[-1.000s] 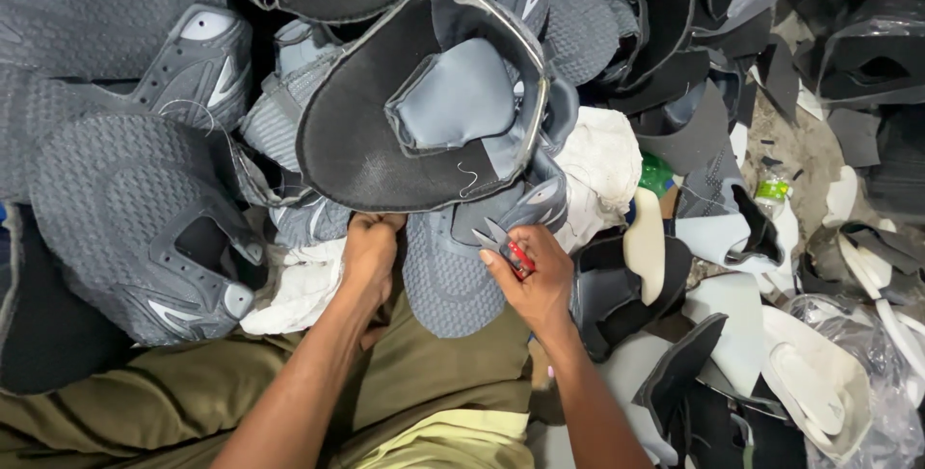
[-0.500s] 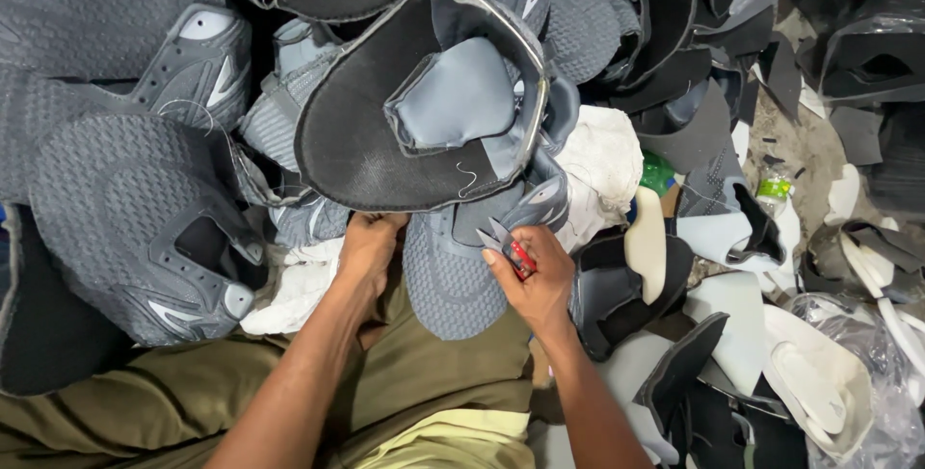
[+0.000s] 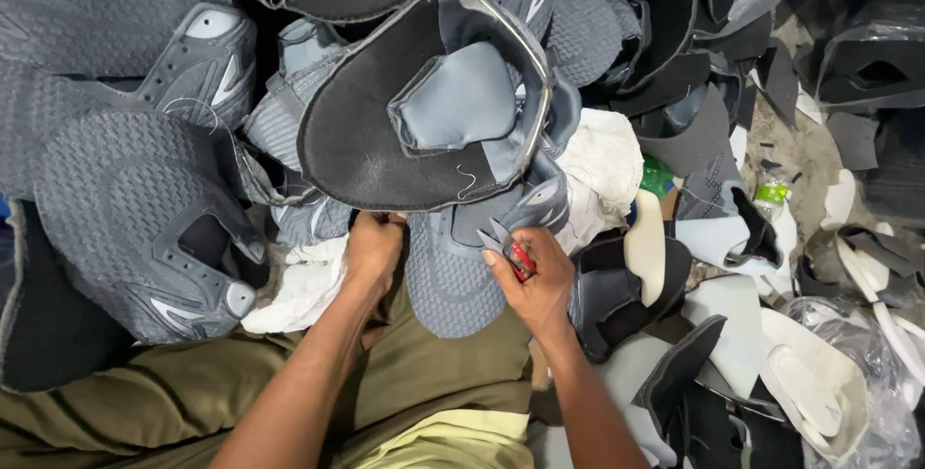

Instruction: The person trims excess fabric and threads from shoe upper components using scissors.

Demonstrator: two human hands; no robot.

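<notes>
Head view: two hands [image 3: 453, 267], one grey shoe upper [image 3: 453, 281], one red-handled snips [image 3: 515, 255].

heap of grey mesh shoe uppers [image 3: 125, 209], white cloth wad [image 3: 602, 165], green-capped plastic bottle [image 3: 771, 194], white foam insoles [image 3: 809, 387].

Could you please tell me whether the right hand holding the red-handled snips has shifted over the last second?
No. The right hand with the snips sits at the same spot below the black shoe upper.

Dirt floor [image 3: 805, 156], heaped grey shoe uppers [image 3: 116, 199], white scraps [image 3: 819, 402]
</notes>
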